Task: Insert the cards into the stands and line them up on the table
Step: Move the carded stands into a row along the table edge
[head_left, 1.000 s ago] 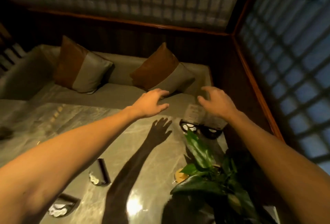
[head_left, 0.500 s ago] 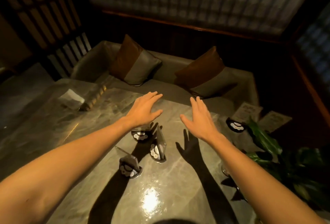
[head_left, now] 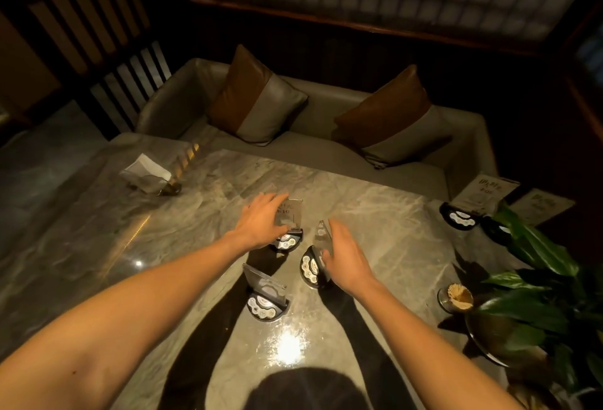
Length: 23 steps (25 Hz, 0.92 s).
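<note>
Three black half-round stands with clear cards stand close together mid-table. My left hand [head_left: 264,222] reaches over the far stand [head_left: 287,242]: fingers curl over the top of its card [head_left: 292,213] and the thumb lies across its face. My right hand [head_left: 346,256] lies flat, fingers straight, against the right side of the edge-on card [head_left: 321,233] in the right stand [head_left: 310,271]. The near stand [head_left: 266,306] with its card [head_left: 262,282] is untouched. Two more stands [head_left: 460,216] [head_left: 497,229] with printed cards [head_left: 486,189] [head_left: 541,207] sit at the far right edge.
The marble table [head_left: 195,246] carries a napkin holder [head_left: 146,174] at the far left and a glass of toothpicks [head_left: 456,295] at the right. A leafy potted plant [head_left: 538,279] fills the right corner. A sofa [head_left: 319,148] with two cushions lies beyond the table.
The view swung left from the two far-right stands to the three middle ones. Both hands came down from hovering open above the table onto the far and right cards.
</note>
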Each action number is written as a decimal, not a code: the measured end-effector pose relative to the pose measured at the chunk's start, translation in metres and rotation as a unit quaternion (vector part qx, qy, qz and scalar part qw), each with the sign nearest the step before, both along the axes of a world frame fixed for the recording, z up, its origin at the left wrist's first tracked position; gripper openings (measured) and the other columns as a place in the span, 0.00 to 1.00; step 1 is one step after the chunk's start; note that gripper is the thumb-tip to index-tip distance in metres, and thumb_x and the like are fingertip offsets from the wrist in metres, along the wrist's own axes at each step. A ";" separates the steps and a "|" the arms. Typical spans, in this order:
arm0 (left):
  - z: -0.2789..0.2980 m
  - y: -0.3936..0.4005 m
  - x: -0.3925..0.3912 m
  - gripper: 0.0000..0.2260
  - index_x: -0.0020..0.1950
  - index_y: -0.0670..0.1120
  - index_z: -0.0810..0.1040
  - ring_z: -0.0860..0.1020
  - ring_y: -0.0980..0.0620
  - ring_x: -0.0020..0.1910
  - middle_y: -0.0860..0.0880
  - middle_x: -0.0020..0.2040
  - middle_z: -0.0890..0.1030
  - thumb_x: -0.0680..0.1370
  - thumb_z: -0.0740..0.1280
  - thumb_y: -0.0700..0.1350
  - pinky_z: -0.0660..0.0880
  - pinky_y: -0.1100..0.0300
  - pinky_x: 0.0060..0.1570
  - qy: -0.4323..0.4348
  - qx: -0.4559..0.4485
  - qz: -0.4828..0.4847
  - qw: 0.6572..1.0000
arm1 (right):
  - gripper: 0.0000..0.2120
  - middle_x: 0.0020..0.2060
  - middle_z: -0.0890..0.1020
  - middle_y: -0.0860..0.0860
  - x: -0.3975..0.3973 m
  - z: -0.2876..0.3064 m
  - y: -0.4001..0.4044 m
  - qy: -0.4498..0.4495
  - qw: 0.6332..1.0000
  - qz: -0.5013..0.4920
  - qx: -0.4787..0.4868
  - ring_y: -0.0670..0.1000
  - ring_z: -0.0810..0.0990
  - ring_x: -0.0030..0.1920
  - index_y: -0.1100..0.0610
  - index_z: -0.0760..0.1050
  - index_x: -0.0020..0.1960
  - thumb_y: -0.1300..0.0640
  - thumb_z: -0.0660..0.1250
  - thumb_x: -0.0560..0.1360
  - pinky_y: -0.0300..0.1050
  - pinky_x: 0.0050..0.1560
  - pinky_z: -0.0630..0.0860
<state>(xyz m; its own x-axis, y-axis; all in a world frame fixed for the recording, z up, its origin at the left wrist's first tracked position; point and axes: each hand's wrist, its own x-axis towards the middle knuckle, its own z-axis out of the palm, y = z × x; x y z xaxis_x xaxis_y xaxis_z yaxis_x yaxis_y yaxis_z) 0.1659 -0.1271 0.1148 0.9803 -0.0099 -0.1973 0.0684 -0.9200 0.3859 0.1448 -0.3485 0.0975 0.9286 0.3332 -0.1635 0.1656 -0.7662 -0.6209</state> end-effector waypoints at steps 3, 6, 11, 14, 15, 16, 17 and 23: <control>-0.005 0.002 0.008 0.29 0.75 0.50 0.67 0.73 0.42 0.63 0.45 0.65 0.74 0.76 0.72 0.46 0.71 0.46 0.64 -0.023 0.011 0.006 1.000 | 0.29 0.62 0.80 0.56 0.001 -0.008 0.000 0.003 1.000 -0.020 -0.006 0.58 0.81 0.58 0.52 0.63 0.76 0.67 0.61 0.77 0.56 0.57 0.79; -0.004 0.000 0.014 0.13 0.63 0.47 0.78 0.79 0.43 0.54 0.46 0.55 0.78 0.79 0.69 0.41 0.74 0.52 0.48 -0.031 0.010 -0.001 0.999 | 0.23 0.56 0.83 0.58 0.011 -0.006 -0.007 0.022 0.999 -0.030 -0.019 0.61 0.82 0.55 0.55 0.69 0.72 0.65 0.62 0.77 0.57 0.53 0.79; 0.015 -0.019 0.032 0.12 0.56 0.48 0.82 0.81 0.48 0.50 0.49 0.51 0.84 0.78 0.65 0.36 0.70 0.57 0.40 0.004 0.021 -0.035 0.999 | 0.21 0.53 0.85 0.53 0.046 0.017 -0.045 0.020 0.998 -0.054 -0.029 0.57 0.82 0.53 0.51 0.75 0.64 0.68 0.61 0.75 0.53 0.50 0.80; 0.033 -0.040 0.057 0.11 0.59 0.50 0.82 0.82 0.49 0.56 0.49 0.56 0.85 0.79 0.68 0.40 0.78 0.54 0.48 0.015 0.001 -0.061 0.998 | 0.21 0.51 0.84 0.49 0.082 0.034 -0.079 0.010 0.997 -0.077 -0.001 0.52 0.82 0.52 0.48 0.77 0.62 0.69 0.61 0.76 0.51 0.48 0.81; 0.038 -0.048 0.066 0.11 0.61 0.49 0.82 0.82 0.49 0.58 0.49 0.58 0.84 0.79 0.69 0.41 0.79 0.53 0.52 0.016 -0.011 -0.067 0.998 | 0.21 0.52 0.83 0.49 0.095 0.041 -0.092 0.007 0.996 -0.083 0.012 0.51 0.82 0.53 0.49 0.78 0.62 0.69 0.62 0.76 0.48 0.47 0.81; 0.042 -0.058 0.078 0.12 0.62 0.49 0.82 0.81 0.50 0.59 0.49 0.59 0.84 0.79 0.69 0.42 0.80 0.51 0.56 0.014 -0.022 -0.072 0.997 | 0.20 0.53 0.83 0.50 0.111 0.048 -0.107 0.004 0.996 -0.089 0.021 0.51 0.81 0.55 0.50 0.78 0.62 0.70 0.62 0.77 0.43 0.45 0.80; 0.045 -0.067 0.087 0.12 0.62 0.49 0.82 0.81 0.50 0.59 0.49 0.59 0.84 0.79 0.69 0.43 0.79 0.49 0.58 0.010 -0.033 -0.075 0.997 | 0.20 0.55 0.82 0.51 0.125 0.054 -0.120 0.000 0.996 -0.089 0.022 0.50 0.80 0.56 0.52 0.78 0.62 0.70 0.62 0.77 0.38 0.44 0.77; 0.048 -0.133 0.155 0.11 0.62 0.49 0.81 0.80 0.50 0.59 0.50 0.59 0.83 0.80 0.68 0.44 0.79 0.48 0.59 -0.013 -0.046 -0.104 0.993 | 0.19 0.59 0.83 0.52 0.197 0.079 -0.190 -0.047 0.997 -0.057 -0.018 0.53 0.80 0.61 0.50 0.78 0.64 0.67 0.63 0.78 0.55 0.58 0.81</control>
<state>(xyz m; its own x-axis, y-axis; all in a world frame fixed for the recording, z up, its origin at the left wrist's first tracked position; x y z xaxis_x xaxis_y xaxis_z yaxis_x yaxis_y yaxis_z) 0.3209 -0.2604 0.1630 0.9598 -0.2295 -0.1616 -0.1300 -0.8738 0.4687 0.3422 -0.5387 0.1760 0.9719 0.2199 -0.0836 0.1323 -0.8046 -0.5788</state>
